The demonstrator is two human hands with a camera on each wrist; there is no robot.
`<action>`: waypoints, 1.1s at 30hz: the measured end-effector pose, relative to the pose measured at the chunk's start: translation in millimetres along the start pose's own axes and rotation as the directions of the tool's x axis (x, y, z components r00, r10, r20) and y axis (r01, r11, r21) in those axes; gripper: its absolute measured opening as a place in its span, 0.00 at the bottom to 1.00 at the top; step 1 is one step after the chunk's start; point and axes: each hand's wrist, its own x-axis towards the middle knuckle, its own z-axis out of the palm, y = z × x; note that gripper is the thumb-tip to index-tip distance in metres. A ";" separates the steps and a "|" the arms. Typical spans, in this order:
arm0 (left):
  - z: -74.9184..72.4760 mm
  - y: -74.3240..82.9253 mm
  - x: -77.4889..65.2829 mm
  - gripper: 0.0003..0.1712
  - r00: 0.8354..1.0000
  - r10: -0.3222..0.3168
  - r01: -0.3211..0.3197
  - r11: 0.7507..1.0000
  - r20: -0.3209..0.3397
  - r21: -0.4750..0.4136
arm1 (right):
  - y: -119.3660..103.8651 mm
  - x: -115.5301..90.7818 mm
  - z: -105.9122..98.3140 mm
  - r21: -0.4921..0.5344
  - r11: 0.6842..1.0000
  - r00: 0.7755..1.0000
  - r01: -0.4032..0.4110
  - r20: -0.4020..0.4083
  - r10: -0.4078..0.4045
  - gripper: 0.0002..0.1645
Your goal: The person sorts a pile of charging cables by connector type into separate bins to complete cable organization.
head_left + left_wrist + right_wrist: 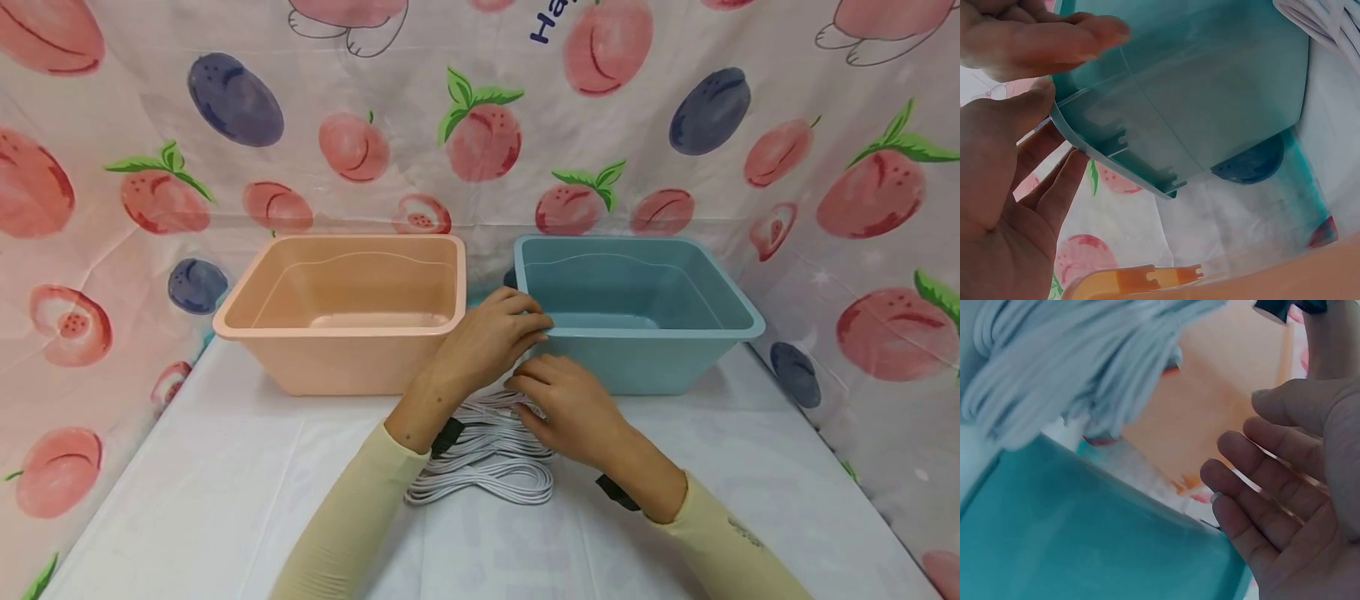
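Observation:
My left hand [495, 337] is at the front left corner of a blue bin [652, 362], its fingertips over the rim. In the left wrist view the thumb and fairly straight fingers of that left hand [1010, 206] lie by the rim corner; firm contact is not clear. My right hand [573, 408] hovers over white bundled cables [483, 475], just below the left, with thumb and fingers apart. Its palm faces the camera in the right wrist view, and nothing lies in that right hand [1285, 512]. Both hands partly hide the cable stack.
An orange bin [337, 362] stands left of the blue one, with a narrow gap between them. Both rest on a white-covered table [225, 500]. A fruit-printed cloth [420, 100] hangs behind and on both sides.

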 end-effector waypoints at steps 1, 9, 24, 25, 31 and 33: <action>0.0 0.1 -0.1 0.12 1.000 -0.001 0.001 1.000 0.002 -0.004 | -0.4 0.1 2.3 0.003 1.000 1.000 0.006 -0.001 -0.006 0.17; 0.6 -0.2 0.2 0.12 1.000 -0.001 0.001 1.000 0.004 -0.023 | -3.2 1.0 18.0 0.014 1.000 1.000 0.018 0.003 -0.018 0.21; 0.7 -2.3 0.7 0.12 1.000 0.008 -0.008 1.000 -0.009 -0.024 | -7.4 8.3 43.0 0.066 0.998 0.999 0.011 0.050 -0.015 0.23; 0.4 -2.1 0.6 0.11 1.000 0.009 -0.009 1.000 -0.009 -0.025 | -7.7 8.4 44.1 0.074 0.997 0.998 0.007 0.054 -0.011 0.23; 0.2 -1.8 0.9 0.11 1.000 0.010 -0.010 1.000 -0.006 -0.025 | -8.1 8.0 51.3 0.087 0.996 0.994 -0.026 0.109 0.017 0.22; 0.3 -1.5 1.2 0.11 1.000 0.011 -0.011 1.000 -0.003 -0.028 | -8.1 7.5 53.8 0.082 0.996 0.992 -0.026 0.122 0.016 0.21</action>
